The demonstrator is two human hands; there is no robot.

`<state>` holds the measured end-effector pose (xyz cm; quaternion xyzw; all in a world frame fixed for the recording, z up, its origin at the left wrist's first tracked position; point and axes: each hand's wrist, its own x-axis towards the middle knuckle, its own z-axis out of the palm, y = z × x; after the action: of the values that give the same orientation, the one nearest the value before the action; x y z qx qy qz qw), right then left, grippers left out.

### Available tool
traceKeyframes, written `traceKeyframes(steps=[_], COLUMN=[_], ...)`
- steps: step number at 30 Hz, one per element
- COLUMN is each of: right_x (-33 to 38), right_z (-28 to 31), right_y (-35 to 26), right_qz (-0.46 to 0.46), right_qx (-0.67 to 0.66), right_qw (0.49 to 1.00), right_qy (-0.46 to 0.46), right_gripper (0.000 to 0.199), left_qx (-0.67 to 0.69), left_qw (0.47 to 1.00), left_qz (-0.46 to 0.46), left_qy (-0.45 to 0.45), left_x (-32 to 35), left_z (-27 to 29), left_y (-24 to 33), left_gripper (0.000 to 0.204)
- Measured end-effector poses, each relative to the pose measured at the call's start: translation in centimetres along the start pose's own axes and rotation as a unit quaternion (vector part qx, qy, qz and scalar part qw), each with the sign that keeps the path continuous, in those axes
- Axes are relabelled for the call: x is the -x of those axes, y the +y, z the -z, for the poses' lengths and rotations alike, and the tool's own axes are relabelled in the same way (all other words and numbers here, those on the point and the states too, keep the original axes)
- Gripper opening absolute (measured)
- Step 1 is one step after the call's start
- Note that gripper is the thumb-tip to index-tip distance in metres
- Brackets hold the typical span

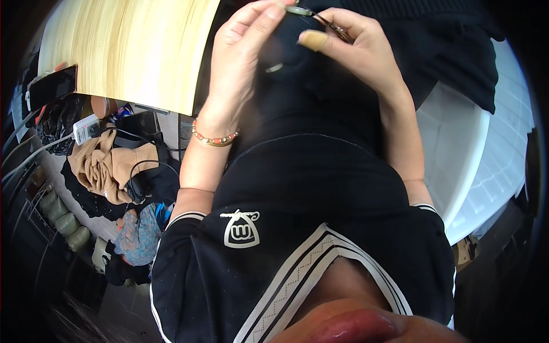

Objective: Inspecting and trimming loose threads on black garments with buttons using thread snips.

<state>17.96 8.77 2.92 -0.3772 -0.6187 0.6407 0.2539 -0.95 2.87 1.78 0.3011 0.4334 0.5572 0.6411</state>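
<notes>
Our left hand (pixel 245 43): fingertips clamped on a small pale piece (pixel 298 10) | our right hand (pixel 369 51): fingers closed round a slim dark tool (pixel 334 27), adjoining that piece above black cloth (pixel 297 43) | black ribbed garment (pixel 452 54) over the white tub's (pixel 472 163) far edge | dark phone (pixel 52 88) at the wood-grain table's (pixel 137 51) near-left corner

Black fabric (pixel 452 51) over white surface (pixel 454 134)
</notes>
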Motion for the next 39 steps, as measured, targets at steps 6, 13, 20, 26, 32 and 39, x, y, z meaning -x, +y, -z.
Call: traceKeyframes(steps=[6, 13, 20, 26, 32, 39], right_x=[0.2, -0.4, -0.9, -0.7, -0.5, -0.5], right_z=[1.4, 2.2, 3.7, 4.0, 3.5, 2.3], right_y=[-1.9, -3.9, -2.7, -2.1, -1.6, -1.8], right_qz=[0.058, 0.245, 0.134, 0.089, 0.097, 0.204], right_qx=[-0.073, -0.381, -0.071, -0.001, -0.001, -0.159], right_qw=[0.990, 0.890, 0.970, 0.983, 0.982, 0.962], right_qy=[0.104, 0.055, 0.188, 0.161, 0.160, 0.086], right_gripper=[0.012, 0.012, 0.010, 0.016, 0.017, 0.010], left_qx=[-0.202, -0.045, -0.014, -0.174, -0.190, -0.121], left_qw=[0.977, 0.987, 0.992, 0.975, 0.965, 0.968], left_qz=[-0.043, -0.036, -0.098, -0.134, -0.182, -0.215], left_qy=[-0.062, -0.152, -0.073, -0.031, 0.001, 0.051], left_x=[0.6, 1.6, 2.2, 2.0, 1.6, 0.9], left_z=[1.4, -0.3, -3.1, -1.4, -0.9, -1.3], left_y=[1.0, 1.2, 0.9, 0.0, -0.6, -1.0], left_gripper=[0.041, 0.034, 0.051, 0.041, 0.028, 0.019])
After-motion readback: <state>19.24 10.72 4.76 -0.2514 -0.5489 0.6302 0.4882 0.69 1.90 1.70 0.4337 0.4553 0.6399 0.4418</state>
